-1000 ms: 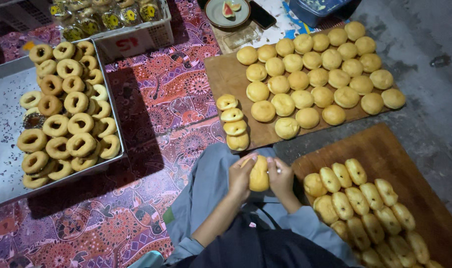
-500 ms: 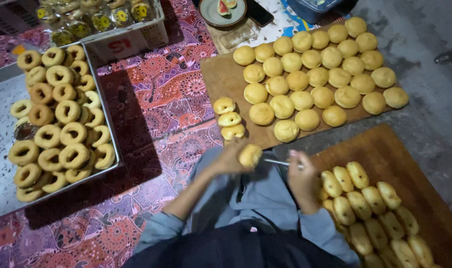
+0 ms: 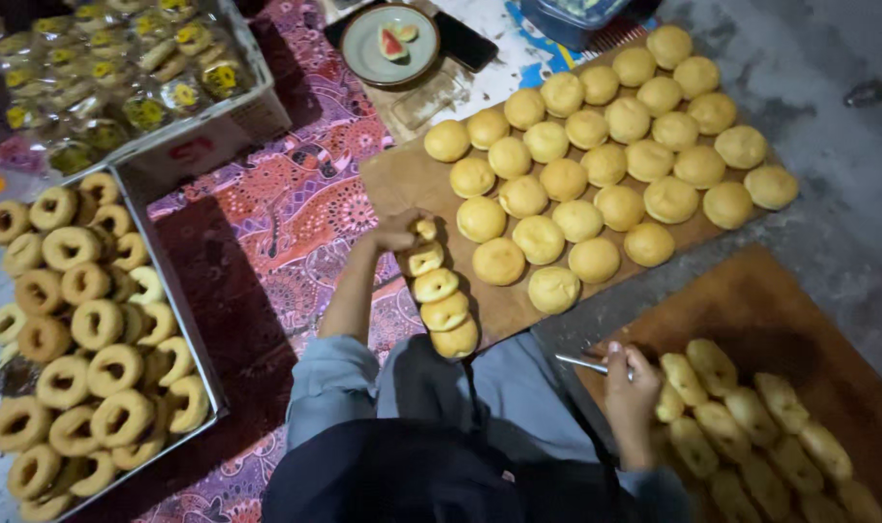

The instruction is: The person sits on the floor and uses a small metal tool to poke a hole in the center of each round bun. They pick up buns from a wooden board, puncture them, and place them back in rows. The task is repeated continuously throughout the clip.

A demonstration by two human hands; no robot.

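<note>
From up here I look down on a patterned red cloth [image 3: 295, 213] spread over the floor, with bare grey concrete [image 3: 848, 136] on the right. At the left lies a big metal tray [image 3: 184, 310] crowded with browned ring doughnuts [image 3: 97, 324]. Far left, a basket [image 3: 218, 136] holds small wrapped packets. Across the far middle runs a wooden board [image 3: 402, 179] carrying rows of round pale dough buns [image 3: 576, 174]. A second wooden board [image 3: 780, 310] sits near right, with oval dough pieces [image 3: 741, 416] lined up along its near side. At the far edge I see a small plate [image 3: 392, 44] with a slice of red fruit, and a dark phone [image 3: 465, 41] just beside it.

Along the near-left edge of the far board stands a short column of sliced buns [image 3: 439, 300], one touching the next. My left hand [image 3: 400, 230] reaches to the far end of that column, fingers curled closed around a small piece of dough [image 3: 423, 230] that touches the topmost sliced bun. My right hand [image 3: 630, 383] rests at the left edge of the near board, closed around a thin metal blade [image 3: 581, 362] that points left, right beside the oval pieces. Grey sleeves and dark clothing fill the near middle.
</note>
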